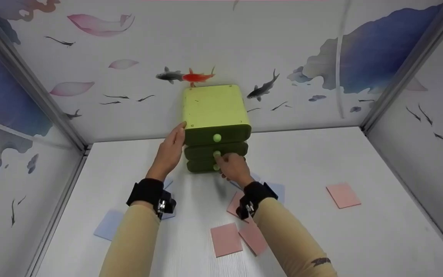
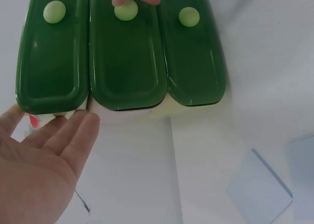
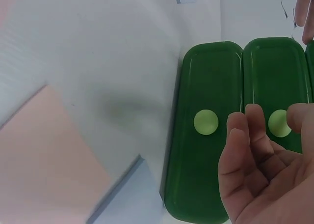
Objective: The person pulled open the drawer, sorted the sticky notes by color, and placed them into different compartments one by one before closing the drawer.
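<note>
A small green three-drawer cabinet (image 1: pixel 214 105) stands against the back wall, its lighter top facing up. Each dark green drawer front carries a round light green knob, and all three fronts look closed. My left hand (image 1: pixel 169 152) rests on the cabinet's left side near the top, its fingers extended along that side in the left wrist view. At the middle drawer (image 2: pixel 128 62), my right hand (image 1: pixel 235 167) pinches the knob (image 3: pixel 278 123) between thumb and curled fingers. The lower knob (image 3: pixel 206 122) sits beside those fingers, partly covered in the head view.
Pink square tiles (image 1: pixel 226 239) lie in front of the cabinet, with another pink tile (image 1: pixel 343 195) farther right. Blue tiles (image 1: pixel 109 224) lie at left and near the right wrist, some partly hidden by the arms. Walls painted with fish enclose the white table (image 1: pixel 306 165).
</note>
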The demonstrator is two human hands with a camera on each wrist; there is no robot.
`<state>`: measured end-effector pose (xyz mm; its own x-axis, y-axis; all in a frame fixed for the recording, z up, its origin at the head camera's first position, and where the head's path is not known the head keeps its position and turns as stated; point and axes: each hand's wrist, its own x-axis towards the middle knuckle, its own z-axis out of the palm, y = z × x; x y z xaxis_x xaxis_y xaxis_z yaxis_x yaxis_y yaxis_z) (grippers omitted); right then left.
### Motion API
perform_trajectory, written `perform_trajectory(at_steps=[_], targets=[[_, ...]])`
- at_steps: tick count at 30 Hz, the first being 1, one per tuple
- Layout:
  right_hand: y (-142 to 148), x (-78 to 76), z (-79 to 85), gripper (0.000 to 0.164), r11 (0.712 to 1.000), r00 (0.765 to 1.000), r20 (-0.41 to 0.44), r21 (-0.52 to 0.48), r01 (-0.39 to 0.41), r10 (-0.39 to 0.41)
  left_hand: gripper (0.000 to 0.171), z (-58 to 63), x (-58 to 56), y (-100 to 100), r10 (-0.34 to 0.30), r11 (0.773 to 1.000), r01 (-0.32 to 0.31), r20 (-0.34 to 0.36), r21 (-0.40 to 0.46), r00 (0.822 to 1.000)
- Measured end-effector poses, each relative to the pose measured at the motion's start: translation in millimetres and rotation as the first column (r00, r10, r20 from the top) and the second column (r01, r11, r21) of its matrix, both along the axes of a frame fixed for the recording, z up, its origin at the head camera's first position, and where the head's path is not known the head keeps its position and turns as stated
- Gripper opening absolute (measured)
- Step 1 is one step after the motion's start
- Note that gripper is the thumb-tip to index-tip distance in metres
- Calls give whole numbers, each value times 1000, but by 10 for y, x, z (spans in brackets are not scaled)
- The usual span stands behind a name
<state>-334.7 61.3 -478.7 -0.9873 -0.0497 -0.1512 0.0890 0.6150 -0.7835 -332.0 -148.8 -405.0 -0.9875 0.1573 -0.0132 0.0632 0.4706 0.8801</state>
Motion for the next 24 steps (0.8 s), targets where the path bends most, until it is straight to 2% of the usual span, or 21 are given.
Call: perform_trajectory(at_steps=[3, 7, 15, 24], targets=[[-40, -3, -22, 45, 997, 1000, 4, -71, 19, -18, 61, -3, -4, -3, -11, 1000, 11, 8, 25, 1000], [-79, -22, -23, 47, 994, 999, -7, -104, 40, -41, 60, -22, -19, -4, -2, 999, 1, 13, 39, 1000], [-96, -50, 19, 48, 993, 997, 14, -89, 72, -71, 60, -23, -16, -4, 4, 999, -4, -4, 42, 1000], [-93, -20, 5, 43, 993, 997, -29, -99, 65, -68, 60, -26, -17, 0, 4, 1000, -4, 3, 11, 1000]])
